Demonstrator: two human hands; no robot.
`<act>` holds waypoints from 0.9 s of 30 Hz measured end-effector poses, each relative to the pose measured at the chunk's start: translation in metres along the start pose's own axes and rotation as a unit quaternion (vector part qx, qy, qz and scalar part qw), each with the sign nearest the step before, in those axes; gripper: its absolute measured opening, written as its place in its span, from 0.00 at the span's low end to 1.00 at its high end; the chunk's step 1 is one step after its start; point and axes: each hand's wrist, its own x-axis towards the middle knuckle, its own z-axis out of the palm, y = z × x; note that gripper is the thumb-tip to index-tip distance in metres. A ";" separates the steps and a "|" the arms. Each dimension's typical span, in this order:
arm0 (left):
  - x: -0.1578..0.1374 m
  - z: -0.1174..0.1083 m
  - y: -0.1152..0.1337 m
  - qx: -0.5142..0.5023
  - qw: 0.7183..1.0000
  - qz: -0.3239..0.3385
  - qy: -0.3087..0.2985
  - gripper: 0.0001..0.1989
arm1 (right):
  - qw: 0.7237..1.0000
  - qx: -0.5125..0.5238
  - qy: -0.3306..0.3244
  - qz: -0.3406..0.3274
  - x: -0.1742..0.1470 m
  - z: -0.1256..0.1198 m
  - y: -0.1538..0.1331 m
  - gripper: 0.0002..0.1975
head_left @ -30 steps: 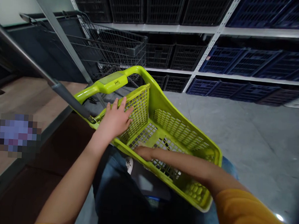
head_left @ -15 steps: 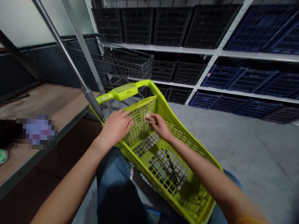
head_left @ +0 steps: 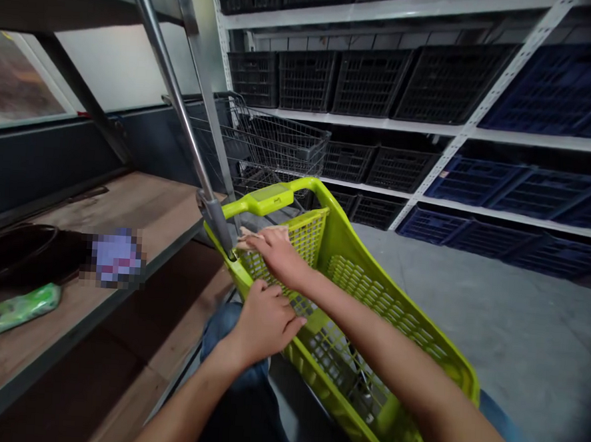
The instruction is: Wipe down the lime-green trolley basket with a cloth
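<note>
A lime-green rolling shopping basket with latticed walls stands tilted across my knees. My right hand presses a crumpled beige cloth against the basket's back wall, close to the base of the metal pull handle. Nearer to me, my left hand grips the basket's near side rim, fingers curled over it. Part of the cloth is hidden under the right fingers. A thin dark rod shows in the basket's bottom, partly behind my right forearm.
At left a wooden shelf holds a green plastic packet, a blurred purple item and a dark bag. Behind stand a wire shopping cart and white racks with black crates and blue crates.
My right hand has moved left with the cloth, from inside the basket to the wall by the handle. My left hand has come down onto the near rim. The view has shifted left.
</note>
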 end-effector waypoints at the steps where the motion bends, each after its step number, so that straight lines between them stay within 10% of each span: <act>1: -0.001 0.000 -0.001 -0.001 1.000 0.001 0.002 0.20 | 1.000 -0.023 -0.011 -0.002 0.003 -0.001 0.006 0.20; 11: -0.003 0.005 -0.003 -0.018 0.999 0.022 0.028 0.21 | 0.956 -0.001 0.118 0.269 -0.023 -0.031 0.144 0.11; 14: -0.001 0.006 -0.001 -0.020 0.999 0.019 0.025 0.21 | 0.950 0.000 0.138 0.280 -0.023 -0.027 0.133 0.11; 21: -0.005 0.006 -0.006 -0.032 0.999 0.036 0.015 0.24 | 0.997 0.051 0.014 0.050 -0.002 0.009 0.032 0.18; 27: -0.007 0.004 -0.015 -0.024 0.996 0.089 0.011 0.29 | 0.997 0.056 -0.033 0.038 -0.017 0.008 0.033 0.13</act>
